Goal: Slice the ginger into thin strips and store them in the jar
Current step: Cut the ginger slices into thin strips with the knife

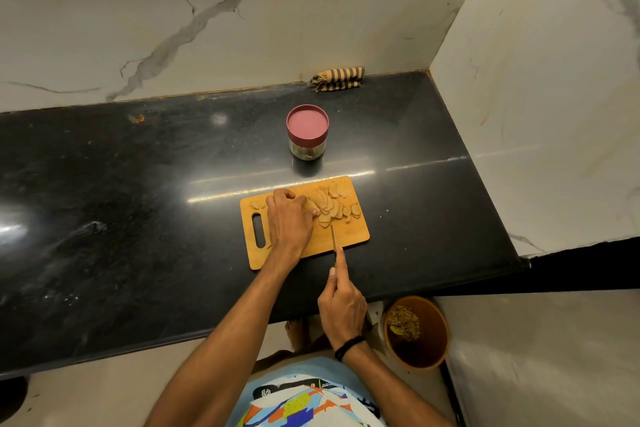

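Ginger point(330, 206): sliced, heaped mid cutting board point(353, 236) | left hand point(289, 218): nearer, fingers curled on the heap's left end, pinning it | right hand point(343, 308): grasping knife point(333, 237), forefinger along spine, blade pointing away, tip just short of the heap | jar point(307, 132): lidded, beyond the board on tabletop point(138, 201)

White, grey-veined marble walls point(242, 28) met in the far right corner behind a glossy black worktop point(138, 201) streaked with glare; pale floor point(104, 392) lay near.
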